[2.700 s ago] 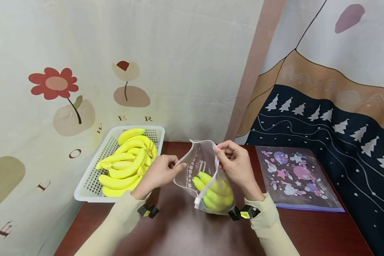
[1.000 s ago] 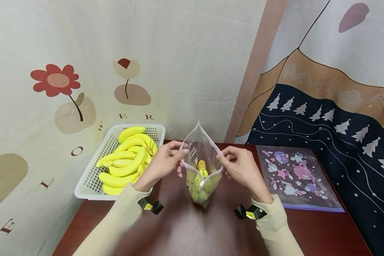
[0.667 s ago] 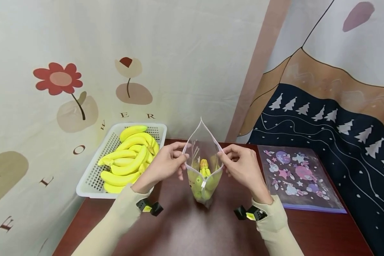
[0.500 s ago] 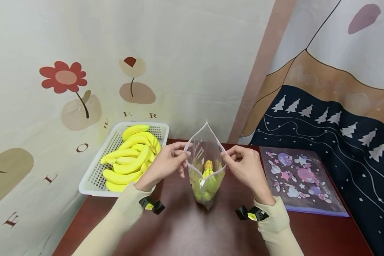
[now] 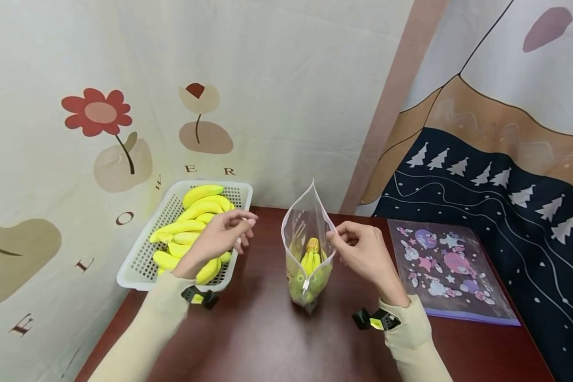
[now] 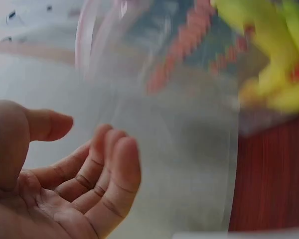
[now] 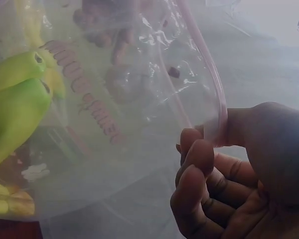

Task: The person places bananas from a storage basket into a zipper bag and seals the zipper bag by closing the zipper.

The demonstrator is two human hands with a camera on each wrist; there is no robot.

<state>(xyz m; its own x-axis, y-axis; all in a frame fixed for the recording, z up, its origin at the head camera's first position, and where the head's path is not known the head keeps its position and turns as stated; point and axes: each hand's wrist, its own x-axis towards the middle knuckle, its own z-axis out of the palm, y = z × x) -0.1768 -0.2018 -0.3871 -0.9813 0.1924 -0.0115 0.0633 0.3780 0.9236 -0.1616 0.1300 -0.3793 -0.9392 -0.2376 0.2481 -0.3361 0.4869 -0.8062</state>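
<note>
A clear zip bag [image 5: 310, 223] with a white zip edge stands on the table, its mouth spread wide. Inside it sits a bunch of bananas [image 5: 311, 260], stem end up. My right hand [image 5: 363, 252] pinches the bag's right rim between thumb and fingers; the right wrist view shows that rim [image 7: 214, 84] caught there. Away to the bag's left, my left hand [image 5: 222, 236] hovers over the right side of the basket, holding nothing. Its fingers [image 6: 122, 169] are loosely bent and apart from the thumb. More bananas [image 5: 191, 228] lie in the white basket [image 5: 138, 252], partly hidden by the left hand and wrist.
Flat on the table at the right lies another zip bag [image 5: 444, 260], printed with stars and cartoon figures, with a purple edge. The dark red table [image 5: 286, 345] meets a patterned cloth backdrop [image 5: 286, 95] behind.
Both hands turned the bag and spread its mouth toward the camera. My left hand then let go of its left rim and moved left to the basket; the right hand kept its pinch.
</note>
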